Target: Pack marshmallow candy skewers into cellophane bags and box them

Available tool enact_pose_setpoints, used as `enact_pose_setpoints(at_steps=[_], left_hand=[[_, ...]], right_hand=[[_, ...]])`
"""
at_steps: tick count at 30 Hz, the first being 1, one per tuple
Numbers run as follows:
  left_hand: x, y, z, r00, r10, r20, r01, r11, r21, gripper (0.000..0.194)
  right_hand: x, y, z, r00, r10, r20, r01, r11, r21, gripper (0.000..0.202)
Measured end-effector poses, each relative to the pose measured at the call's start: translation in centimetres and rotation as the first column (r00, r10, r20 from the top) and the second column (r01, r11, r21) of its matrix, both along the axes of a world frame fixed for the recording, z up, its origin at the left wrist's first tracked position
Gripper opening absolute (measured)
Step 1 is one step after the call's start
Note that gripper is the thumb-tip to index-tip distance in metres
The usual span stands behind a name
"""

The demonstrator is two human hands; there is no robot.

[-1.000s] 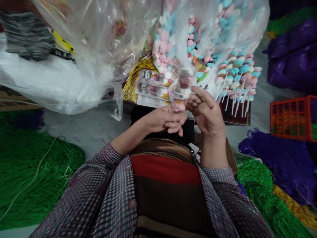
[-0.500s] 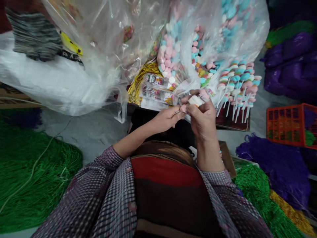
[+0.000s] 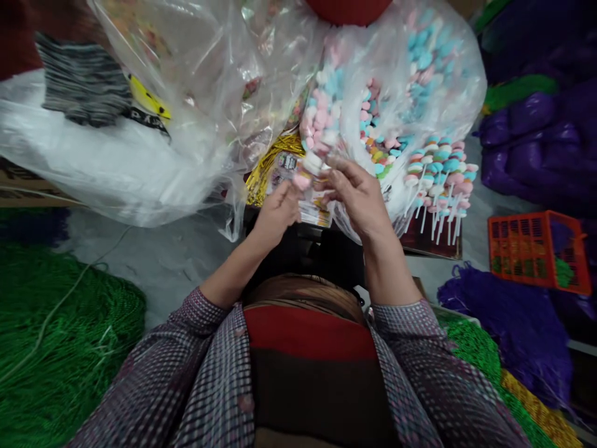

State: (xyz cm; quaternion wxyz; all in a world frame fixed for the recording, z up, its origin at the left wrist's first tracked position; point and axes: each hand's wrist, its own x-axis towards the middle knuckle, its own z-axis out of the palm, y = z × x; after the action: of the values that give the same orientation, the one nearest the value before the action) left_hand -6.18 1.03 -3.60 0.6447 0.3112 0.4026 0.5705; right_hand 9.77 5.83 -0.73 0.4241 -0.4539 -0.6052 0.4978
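Observation:
My left hand (image 3: pixel 277 211) pinches the lower end of a pink and white candy skewer (image 3: pixel 302 181), whose upper part is blurred. Just right of it, my right hand (image 3: pixel 354 193) is raised with its fingers bent and apart, close beside the skewer; whether it touches the candy is unclear. Under the hands lie printed clear wrappers (image 3: pixel 317 214), with gold twist ties (image 3: pixel 275 163) to their left. Finished-looking candy sticks (image 3: pixel 441 168) in pink, white and blue rest at the table's right side, their white stems pointing toward me.
Clear bags of pink, blue and white candies (image 3: pixel 422 68) stand behind. A large white plastic bag (image 3: pixel 116 168) with a striped glove (image 3: pixel 84 81) on it is at the left. An orange basket (image 3: pixel 536 249) and green netting (image 3: pixel 60 330) flank the table.
Both hands have moved left, with the skewer now over the wrappers. My right hand has loosened from around the candy and its fingers have spread. The view has shifted, showing a red rim at the top.

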Motion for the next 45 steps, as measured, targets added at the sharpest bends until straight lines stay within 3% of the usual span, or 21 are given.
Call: enact_pose_setpoints(at_steps=[3,6,8,11,14,18,21,25,28,31,38,45], left_hand=[[-1.2,0.6,0.2,0.972,0.186,0.146,-0.181,0.982,-0.051,0.031],[-1.9,0.9,0.5,0.938,0.248,0.242,-0.232,0.968,-0.095,0.029],[-2.2,0.9,0.7,0.919,0.277,0.282,-0.251,0.96,-0.125,0.031],[-2.6,0.9,0.9,0.901,0.298,0.316,-0.253,0.951,-0.177,0.033],[-2.8,1.0,1.0,0.893,0.301,0.336,-0.241,0.948,-0.21,0.035],[-2.9,1.3,0.9,0.891,0.306,0.335,-0.231,0.942,-0.244,0.036],[-2.8,1.4,0.7,0.893,0.301,0.333,-0.225,0.942,-0.247,0.036],[-2.7,1.4,0.7,0.912,0.265,0.314,-0.202,0.954,-0.221,0.036],[-2.5,1.4,0.8,0.929,0.235,0.287,-0.181,0.962,-0.202,0.037],[-2.2,1.7,0.9,0.945,0.224,0.24,-0.179,0.964,-0.197,0.035],[-0.8,2.5,0.9,0.97,0.225,0.092,-0.196,0.947,-0.254,0.035],[1.5,2.4,2.0,0.986,0.119,0.113,-0.08,0.949,-0.304,0.024]], right_hand=[[-1.6,4.2,-1.1,0.975,0.03,0.222,-0.069,0.983,0.171,0.028],[-3.8,8.1,-2.8,0.821,-0.025,0.57,-0.173,0.941,0.29,0.017],[-5.2,9.7,-3.7,0.661,-0.05,0.749,-0.233,0.935,0.267,0.016],[-6.5,10.6,-4.3,0.463,-0.06,0.884,-0.265,0.943,0.203,0.025],[-6.8,10.6,-4.7,0.406,-0.084,0.91,-0.234,0.953,0.192,0.032],[-6.0,10.8,-5.0,0.486,-0.098,0.869,-0.224,0.947,0.232,0.028],[-5.1,10.8,-5.0,0.637,-0.121,0.762,-0.149,0.95,0.275,0.021],[-4.4,10.2,-4.9,0.894,-0.1,0.436,0.006,0.977,0.212,0.022],[-4.1,9.1,-4.5,0.985,-0.05,0.162,0.042,0.998,0.052,0.027],[-3.9,6.9,-3.3,1.0,-0.014,-0.011,0.014,1.0,-0.012,0.032],[-3.0,0.8,-0.1,0.974,0.018,-0.226,-0.05,0.989,-0.136,0.031],[-2.8,-0.1,-0.9,0.877,-0.077,-0.475,-0.061,0.961,-0.269,0.035]])
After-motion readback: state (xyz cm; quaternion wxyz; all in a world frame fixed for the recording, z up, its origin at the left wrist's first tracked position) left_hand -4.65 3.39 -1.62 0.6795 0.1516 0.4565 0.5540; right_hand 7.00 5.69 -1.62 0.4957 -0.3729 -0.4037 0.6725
